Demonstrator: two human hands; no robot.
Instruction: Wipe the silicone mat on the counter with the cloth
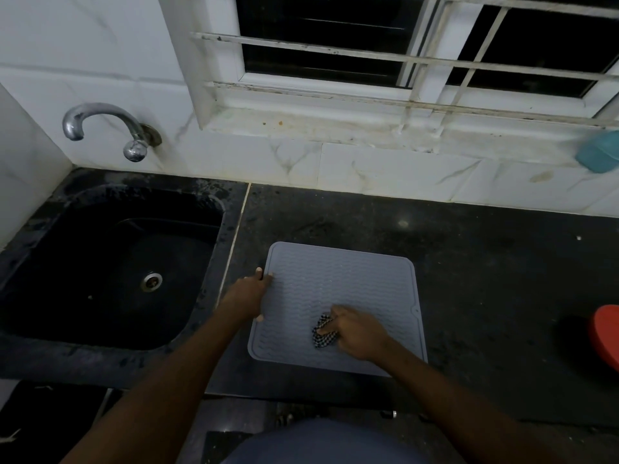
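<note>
While the left hand (246, 296) presses the mat (335, 283) with straight fingers, the right hand (360, 334) grips the cloth (322, 333) mid-wipe; the far half likely comes next.

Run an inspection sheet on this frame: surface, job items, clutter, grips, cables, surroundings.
surface: dark speckled counter, a pale crumb towards the back right
job's things: grey silicone mat lies flat on the counter; checked cloth is bunched on its near half
clutter: red object on the counter, cut off by the right edge; blurred teal object against the wall
grips: left hand presses the mat's left edge with fingers spread; right hand grips the cloth on the mat
cables: nothing seen
surroundings: black sink left of the mat, chrome tap above it, barred window, white tiled wall
</note>
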